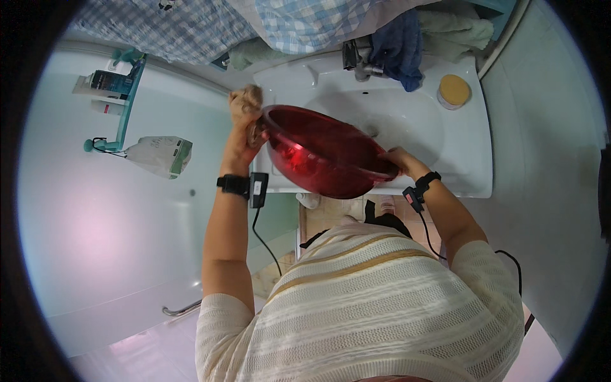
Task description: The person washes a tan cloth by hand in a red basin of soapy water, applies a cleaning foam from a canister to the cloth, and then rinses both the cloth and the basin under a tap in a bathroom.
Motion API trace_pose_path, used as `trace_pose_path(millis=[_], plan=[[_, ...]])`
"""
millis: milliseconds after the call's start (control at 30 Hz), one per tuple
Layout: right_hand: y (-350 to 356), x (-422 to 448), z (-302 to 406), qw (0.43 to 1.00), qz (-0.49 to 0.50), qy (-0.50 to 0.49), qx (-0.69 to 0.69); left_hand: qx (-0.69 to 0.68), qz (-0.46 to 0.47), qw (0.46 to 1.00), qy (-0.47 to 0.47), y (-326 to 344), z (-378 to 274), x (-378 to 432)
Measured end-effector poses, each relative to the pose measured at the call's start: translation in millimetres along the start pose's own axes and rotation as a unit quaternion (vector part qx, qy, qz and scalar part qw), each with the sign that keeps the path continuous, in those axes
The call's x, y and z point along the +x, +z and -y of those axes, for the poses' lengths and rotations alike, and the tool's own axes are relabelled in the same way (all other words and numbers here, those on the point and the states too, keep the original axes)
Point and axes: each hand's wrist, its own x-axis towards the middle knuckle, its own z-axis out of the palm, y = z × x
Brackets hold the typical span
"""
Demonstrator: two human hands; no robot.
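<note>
A translucent red plastic basin (320,164) is held tilted above the front part of a white washbasin (477,157). My right hand (405,162) grips its rim at the right, with the thumb over the edge. At the opposite end, my left hand (243,129) is closed around a crumpled beige-brown cloth (253,95) and lies against the basin's rim. Whether the left fingers also grip the rim cannot be told. The far wall of the red basin shows its inside; its underside faces me.
A chrome faucet (363,71) stands at the back, with a dark blue towel (396,47) draped beside it. A yellow-lidded jar (453,91) sits on the washbasin's right rim. At left, a teal wall shelf (129,105) holds toiletries, and a bag (160,155) hangs below.
</note>
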Motion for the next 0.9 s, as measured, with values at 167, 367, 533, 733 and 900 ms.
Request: trace_pose_path(millis=[167,367,533,733,900], plan=[[-10,-15,-7,0.996,0.075,-0.045,-0.008,-0.023,0.020,0.999,-0.045,46,-6,32],[-8,-23,-5,0.962,0.164,-0.173,-0.134,-0.024,0.102,0.994,-0.031,92,-37,34],[8,-44,15,0.989,0.129,-0.046,0.054,-0.011,0.088,0.996,-0.003,87,-46,19],[-24,9,47,0.962,0.057,-0.140,-0.226,0.016,0.014,1.000,-0.013,6,-25,3],[-50,22,82,0.978,-0.093,-0.084,-0.169,0.214,-0.082,0.970,-0.077,-12,26,-19]])
